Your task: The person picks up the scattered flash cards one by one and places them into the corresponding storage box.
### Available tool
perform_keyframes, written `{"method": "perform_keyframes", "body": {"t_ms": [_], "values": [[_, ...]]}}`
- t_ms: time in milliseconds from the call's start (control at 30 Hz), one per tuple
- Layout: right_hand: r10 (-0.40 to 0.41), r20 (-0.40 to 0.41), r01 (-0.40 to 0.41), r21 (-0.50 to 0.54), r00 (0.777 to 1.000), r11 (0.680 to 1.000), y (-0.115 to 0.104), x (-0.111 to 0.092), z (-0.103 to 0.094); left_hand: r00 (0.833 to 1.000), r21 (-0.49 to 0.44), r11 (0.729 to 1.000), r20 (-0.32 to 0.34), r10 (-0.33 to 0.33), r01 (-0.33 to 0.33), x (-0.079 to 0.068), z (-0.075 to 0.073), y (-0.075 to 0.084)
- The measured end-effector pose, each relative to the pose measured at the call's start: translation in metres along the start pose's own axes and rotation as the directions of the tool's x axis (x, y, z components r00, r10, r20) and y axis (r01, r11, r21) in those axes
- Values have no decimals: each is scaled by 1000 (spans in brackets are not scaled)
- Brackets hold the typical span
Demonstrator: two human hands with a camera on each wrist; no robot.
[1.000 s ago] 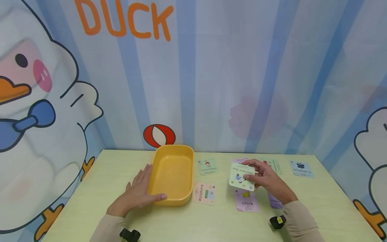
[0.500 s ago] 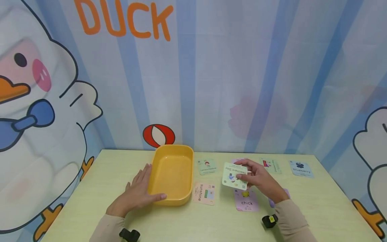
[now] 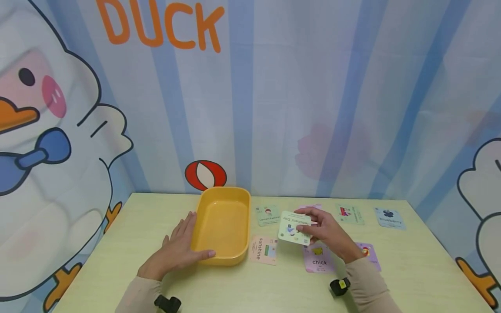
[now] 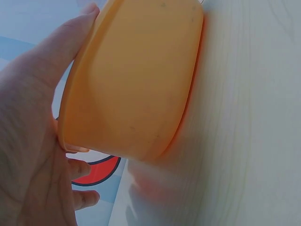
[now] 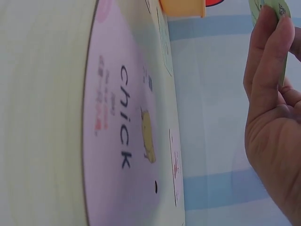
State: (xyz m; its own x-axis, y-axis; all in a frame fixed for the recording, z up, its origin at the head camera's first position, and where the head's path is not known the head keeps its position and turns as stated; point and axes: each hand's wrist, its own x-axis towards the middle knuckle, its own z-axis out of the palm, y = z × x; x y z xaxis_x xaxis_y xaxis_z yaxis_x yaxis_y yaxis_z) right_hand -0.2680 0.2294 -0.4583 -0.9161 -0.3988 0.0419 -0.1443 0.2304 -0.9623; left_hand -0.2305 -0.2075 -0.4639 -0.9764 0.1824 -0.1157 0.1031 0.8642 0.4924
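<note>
My right hand [image 3: 321, 232] pinches a pale green "Teachers' Day" flash card [image 3: 288, 227] between thumb and fingers, above the table and upside down to me. Just below it lies a purple "chick" card [image 3: 318, 261], large in the right wrist view. A yellow plastic tray [image 3: 223, 260] stands left of the cards, with no card visible inside. My left hand [image 3: 172, 252] rests against the tray's left side with extended fingers, its thumb over the near rim. In the left wrist view, the thumb [image 4: 51, 54] lies along the tray's wall [image 4: 141, 80].
On the table lie a "sunshine" card [image 3: 263, 250], a green "Lantern Festival" card [image 3: 268, 216], another green card [image 3: 351, 214], a "blueberry" card [image 3: 390, 218] and a purple card [image 3: 369, 256]. One more purple card is partly behind my right hand. A printed duck curtain [image 3: 274, 108] hangs behind.
My right hand has carried the "Teachers' Day" card left toward the tray, uncovering more of the purple card at right. The left hand and the tray have stayed in place.
</note>
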Motion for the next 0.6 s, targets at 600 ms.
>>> {"method": "perform_keyframes", "body": {"t_ms": [600], "values": [[22, 4, -22, 16, 1000, 1000, -6, 11, 17, 1000, -5, 1000, 16, -7, 7, -2, -4, 5]]}}
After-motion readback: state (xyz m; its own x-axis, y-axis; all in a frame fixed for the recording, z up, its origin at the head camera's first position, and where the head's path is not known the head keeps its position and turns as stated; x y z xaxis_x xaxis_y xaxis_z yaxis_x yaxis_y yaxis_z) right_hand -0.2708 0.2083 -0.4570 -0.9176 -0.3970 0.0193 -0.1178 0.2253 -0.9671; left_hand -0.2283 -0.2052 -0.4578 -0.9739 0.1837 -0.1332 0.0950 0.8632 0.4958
